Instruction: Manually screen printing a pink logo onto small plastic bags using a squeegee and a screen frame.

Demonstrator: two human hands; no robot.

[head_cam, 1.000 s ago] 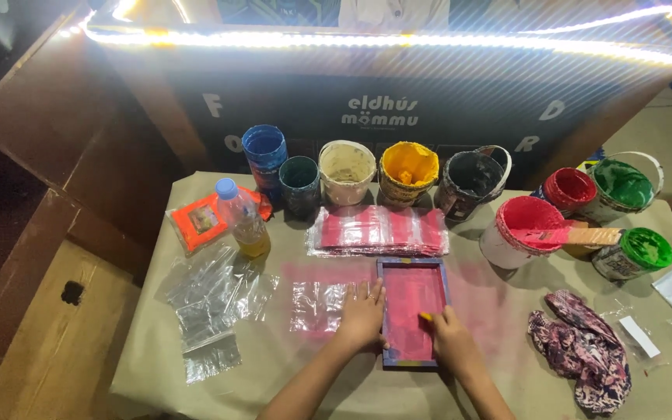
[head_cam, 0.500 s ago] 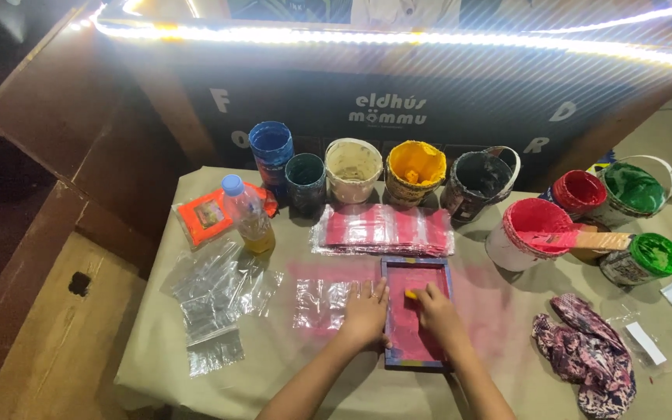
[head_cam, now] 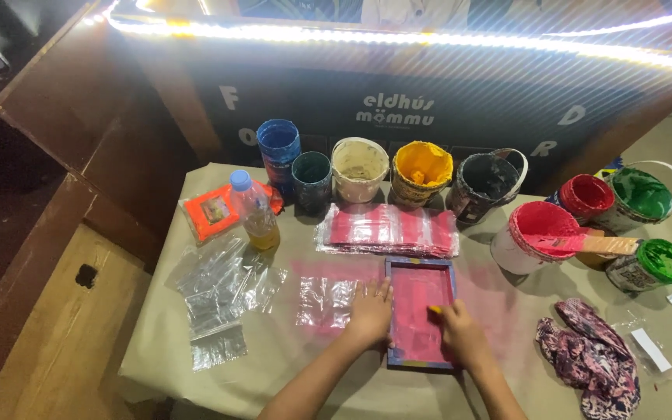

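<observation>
Starting on the left, a pile of clear bags [head_cam: 223,299] lies on the table [head_cam: 157,358]. Behind it are an orange packet [head_cam: 211,214] and a bottle [head_cam: 254,211] with a blue cap.

Next comes one flat clear bag [head_cam: 327,302] on a pink stain. The left hand [head_cam: 371,313] lies flat and open, fingers spread. It grips nothing. It presses on the left edge of the frame [head_cam: 421,320] and touches the bag beside it.

The frame sits in the middle of the table, near the front. It has a pink screen inside. The right hand [head_cam: 460,333] is curled tight around a small yellow tool [head_cam: 434,309] and pushes it on the screen.

To do this pull well, I think the left hand should press hard so the frame cannot slide. The right hand should drag the tool in one smooth, even stroke and stay inside the frame.

Behind the frame is a stack of pink bags [head_cam: 389,230]. Along the back stand pots of paint: blue [head_cam: 278,148], dark green [head_cam: 312,176], cream [head_cam: 359,166], yellow [head_cam: 421,169] and black [head_cam: 486,183].

To the right are a big red pot [head_cam: 530,233] with a paddle [head_cam: 585,243] across it, a small red pot [head_cam: 585,194] and two green pots [head_cam: 641,196]. A stained rag [head_cam: 593,358] lies near the front, well apart from the hands.
</observation>
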